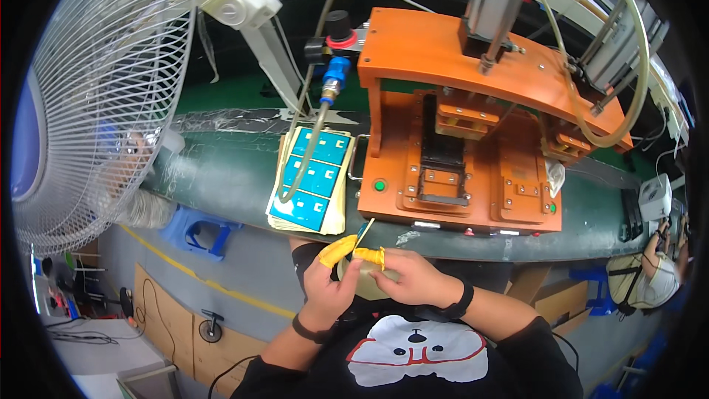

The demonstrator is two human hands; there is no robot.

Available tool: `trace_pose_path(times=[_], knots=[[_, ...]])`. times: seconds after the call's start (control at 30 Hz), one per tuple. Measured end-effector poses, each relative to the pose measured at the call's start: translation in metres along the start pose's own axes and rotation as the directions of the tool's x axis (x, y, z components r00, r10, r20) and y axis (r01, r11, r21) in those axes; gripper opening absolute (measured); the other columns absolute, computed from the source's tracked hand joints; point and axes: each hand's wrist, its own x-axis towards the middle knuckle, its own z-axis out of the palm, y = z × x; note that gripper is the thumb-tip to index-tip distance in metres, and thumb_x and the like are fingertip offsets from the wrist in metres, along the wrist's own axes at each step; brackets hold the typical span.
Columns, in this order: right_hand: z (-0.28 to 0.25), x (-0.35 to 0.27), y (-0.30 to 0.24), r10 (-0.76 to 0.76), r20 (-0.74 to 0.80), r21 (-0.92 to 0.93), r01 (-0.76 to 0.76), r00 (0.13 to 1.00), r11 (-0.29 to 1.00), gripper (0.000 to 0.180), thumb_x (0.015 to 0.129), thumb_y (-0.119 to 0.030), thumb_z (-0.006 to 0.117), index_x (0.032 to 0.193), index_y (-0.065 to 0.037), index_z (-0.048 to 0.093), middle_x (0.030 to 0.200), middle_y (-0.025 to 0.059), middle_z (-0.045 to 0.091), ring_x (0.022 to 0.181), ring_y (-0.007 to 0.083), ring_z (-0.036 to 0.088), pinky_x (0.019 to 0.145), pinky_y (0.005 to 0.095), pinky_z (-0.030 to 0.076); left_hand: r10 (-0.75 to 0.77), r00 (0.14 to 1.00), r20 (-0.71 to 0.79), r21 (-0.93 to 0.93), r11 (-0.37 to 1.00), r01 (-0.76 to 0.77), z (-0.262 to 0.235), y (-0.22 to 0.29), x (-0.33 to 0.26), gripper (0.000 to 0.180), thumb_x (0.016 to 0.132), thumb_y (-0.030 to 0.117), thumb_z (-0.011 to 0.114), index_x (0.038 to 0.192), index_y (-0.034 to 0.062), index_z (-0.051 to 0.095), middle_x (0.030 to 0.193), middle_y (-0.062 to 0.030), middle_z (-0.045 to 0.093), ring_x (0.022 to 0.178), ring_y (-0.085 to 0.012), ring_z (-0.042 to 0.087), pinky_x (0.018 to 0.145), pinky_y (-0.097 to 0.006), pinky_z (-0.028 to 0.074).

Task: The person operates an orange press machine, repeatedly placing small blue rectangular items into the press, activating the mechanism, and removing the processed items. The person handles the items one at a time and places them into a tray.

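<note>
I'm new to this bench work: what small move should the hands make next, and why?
Perhaps tilt the thin piece to bring its face into view: the left hand and right hand meet at it with yellow-covered fingers, and it shows nearly edge-on.

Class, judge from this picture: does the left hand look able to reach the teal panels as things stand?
Probably yes: the left hand is near the teal panels, and the hose crosses only part of them. The hand does, however, seem busy with a thin strip.
</note>
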Motion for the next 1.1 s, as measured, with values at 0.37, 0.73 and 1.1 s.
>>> trace_pose_path(times=[0.37, 0.73, 1.1], knots=[[-0.071, -0.106, 0.004, 0.098, -0.339, -0.058, -0.125, 0.936, 0.990, 0.029, 0.096, -0.004, 0.066, 0.125, -0.003, 0.069, 0.105, 0.0151, 0.075, 0.093, 0.0320, 0.074, 0.083, 0.0394, 0.058, -0.339, 0.936, 0.093, -0.743, 0.603, 0.292, 0.024, -0.008, -0.006, 0.022, 0.102, 0.003, 0.066, 0.122, -0.0058, 0.068, 0.122, -0.0148, 0.074, 0.112, -0.0214, 0.070, 0.102, -0.035, 0.054], [0.014, -0.540, 0.144, 0.799, -0.535, 0.816, 0.078, -0.275, 0.573, 0.023, 0.095, -0.010, 0.063, 0.116, -0.003, 0.069, 0.111, 0.0106, 0.075, 0.100, 0.0265, 0.072, 0.088, 0.0411, 0.059, -0.112, 0.897, 0.428, -0.857, 0.265, 0.442, 0.071, -0.010, 0.013, 0.031, 0.102, 0.016, 0.067, 0.128, -0.0015, 0.061, 0.124, -0.0179, 0.070, 0.107, -0.0302, 0.070, 0.091, -0.046, 0.060], [0.181, -0.655, 0.148, 0.411, -0.544, 0.814, -0.579, -0.731, 0.049, 0.049, 0.087, -0.008, 0.063, 0.134, 0.005, 0.060, 0.128, 0.0268, 0.071, 0.123, 0.0443, 0.066, 0.105, 0.0497, 0.051, -0.063, 0.855, 0.514, -0.717, 0.515, 0.469, 0.073, -0.002, 0.012, 0.033, 0.099, 0.015, 0.072, 0.122, -0.0073, 0.065, 0.120, -0.0169, 0.073, 0.110, -0.0249, 0.070, 0.104, -0.041, 0.053]])
